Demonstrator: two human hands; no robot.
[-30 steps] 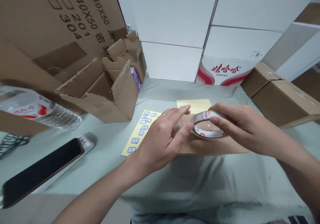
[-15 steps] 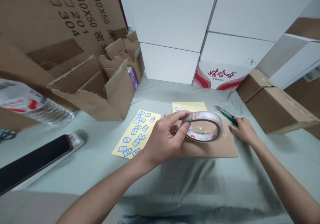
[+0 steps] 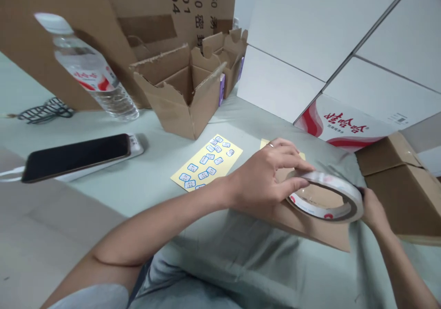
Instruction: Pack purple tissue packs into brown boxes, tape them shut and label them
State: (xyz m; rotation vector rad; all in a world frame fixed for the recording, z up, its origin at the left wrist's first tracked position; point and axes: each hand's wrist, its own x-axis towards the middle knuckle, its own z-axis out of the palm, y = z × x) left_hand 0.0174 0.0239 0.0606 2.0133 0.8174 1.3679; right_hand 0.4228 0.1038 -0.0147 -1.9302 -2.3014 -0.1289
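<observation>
Left hand (image 3: 268, 173) pinches round clear-tape roll with white core (image 3: 330, 180) by its left rim, presumably to steady it over flat brown cardboard piece (image 3: 324, 236) on green cloth-covered counter (image 3: 246, 118). Right hand (image 3: 374, 210) at roll's right edge; grip hidden, can't tell.

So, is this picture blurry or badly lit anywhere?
Head view: lettering on the red-and-white box looks smeared; head view: small print inside the round roll of clear tape is too soft to read; head view: soft shadow darkens the pale green cloth below the brown cardboard.
</observation>
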